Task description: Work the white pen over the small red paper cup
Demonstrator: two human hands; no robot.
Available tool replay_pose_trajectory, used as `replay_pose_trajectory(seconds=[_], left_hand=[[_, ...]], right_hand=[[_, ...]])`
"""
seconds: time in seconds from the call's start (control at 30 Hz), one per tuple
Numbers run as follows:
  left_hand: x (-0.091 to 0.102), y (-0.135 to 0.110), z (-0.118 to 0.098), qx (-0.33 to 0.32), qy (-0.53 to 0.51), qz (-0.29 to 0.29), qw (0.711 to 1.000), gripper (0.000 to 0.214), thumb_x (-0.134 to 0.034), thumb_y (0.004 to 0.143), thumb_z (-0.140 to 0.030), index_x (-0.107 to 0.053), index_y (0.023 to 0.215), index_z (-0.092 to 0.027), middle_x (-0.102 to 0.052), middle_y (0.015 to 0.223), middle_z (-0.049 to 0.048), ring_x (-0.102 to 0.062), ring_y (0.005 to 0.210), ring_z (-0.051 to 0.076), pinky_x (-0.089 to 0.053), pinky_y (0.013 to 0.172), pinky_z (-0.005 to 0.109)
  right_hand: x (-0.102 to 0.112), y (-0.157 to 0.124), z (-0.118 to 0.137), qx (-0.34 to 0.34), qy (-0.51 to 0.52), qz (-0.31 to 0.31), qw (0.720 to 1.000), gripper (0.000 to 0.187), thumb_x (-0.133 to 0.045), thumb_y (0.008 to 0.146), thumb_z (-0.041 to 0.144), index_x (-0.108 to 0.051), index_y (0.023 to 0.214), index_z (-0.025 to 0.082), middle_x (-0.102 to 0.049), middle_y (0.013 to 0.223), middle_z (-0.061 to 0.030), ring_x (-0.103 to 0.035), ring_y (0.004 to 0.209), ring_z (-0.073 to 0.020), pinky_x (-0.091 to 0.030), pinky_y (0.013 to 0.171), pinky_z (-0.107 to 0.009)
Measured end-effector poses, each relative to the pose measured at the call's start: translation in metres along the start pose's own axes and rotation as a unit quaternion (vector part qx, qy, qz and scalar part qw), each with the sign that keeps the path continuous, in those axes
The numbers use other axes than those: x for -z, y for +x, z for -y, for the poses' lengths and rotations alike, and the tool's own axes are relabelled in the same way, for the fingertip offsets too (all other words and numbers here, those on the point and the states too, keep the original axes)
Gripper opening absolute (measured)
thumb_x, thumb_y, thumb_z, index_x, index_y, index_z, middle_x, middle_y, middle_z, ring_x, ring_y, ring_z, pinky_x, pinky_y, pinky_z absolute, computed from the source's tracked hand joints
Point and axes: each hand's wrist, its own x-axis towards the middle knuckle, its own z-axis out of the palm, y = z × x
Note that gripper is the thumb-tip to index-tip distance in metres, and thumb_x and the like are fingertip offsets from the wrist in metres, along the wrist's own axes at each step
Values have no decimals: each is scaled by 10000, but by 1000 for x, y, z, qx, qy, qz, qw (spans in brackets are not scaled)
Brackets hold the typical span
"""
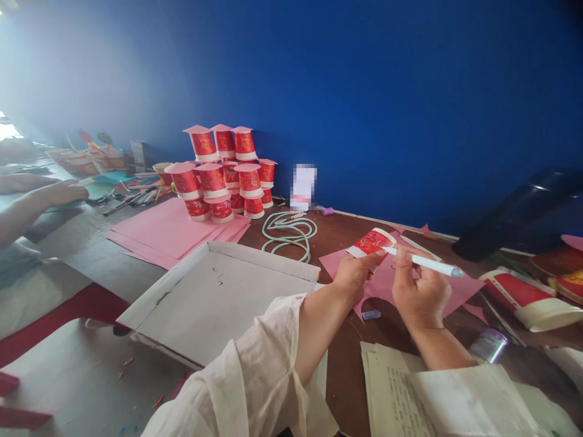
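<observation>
My left hand (357,273) grips a small red paper cup (371,241) with a white rim, held on its side above a pink paper sheet (387,279) on the brown table. My right hand (421,291) is closed round a white pen (423,262), whose tip touches the cup. Both of my forearms come up from the bottom of the view in cream sleeves. A small light blue pen cap (371,314) lies on the table just below my left hand.
A stack of red cups with pink lids (225,173) stands on pink sheets (173,230) by the blue wall. A flat cardboard lid (218,297), a coiled pale green cord (289,230), nested red cups (528,297) and printed paper (401,394) surround me. Another person's hand (54,194) rests far left.
</observation>
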Motion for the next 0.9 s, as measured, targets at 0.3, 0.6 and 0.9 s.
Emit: replay_pose_trajectory(seconds=[0.3, 0.6, 0.9], left_hand=[[-2, 0, -4, 53, -90, -13, 994, 288, -797, 550, -180, -643, 792, -145, -608, 719, 8, -501, 605, 75, -331, 541, 211], [-2, 1, -3, 60, -115, -18, 991, 225, -763, 582, -123, -633, 765, -140, -631, 758, 24, -552, 670, 92, -387, 610, 213], [0, 5, 1, 30, -129, -16, 991, 216, -758, 616, -168, -625, 784, -142, -614, 740, 8, -495, 583, 69, -359, 566, 215]], right_hand=[[1, 0, 0, -18, 21, -22, 999, 383, -434, 898, 444, -672, 986, 157, -694, 792, -85, -643, 724, -192, -471, 695, -308], [-1, -2, -2, 2, 52, -22, 998, 321, -464, 894, 394, -667, 955, 153, -688, 796, -79, -640, 762, -189, -486, 735, -314], [-5, -1, -3, 73, 91, -62, 991, 235, -490, 888, 262, -624, 1059, 173, -656, 1008, -96, -604, 965, -196, -482, 881, -372]])
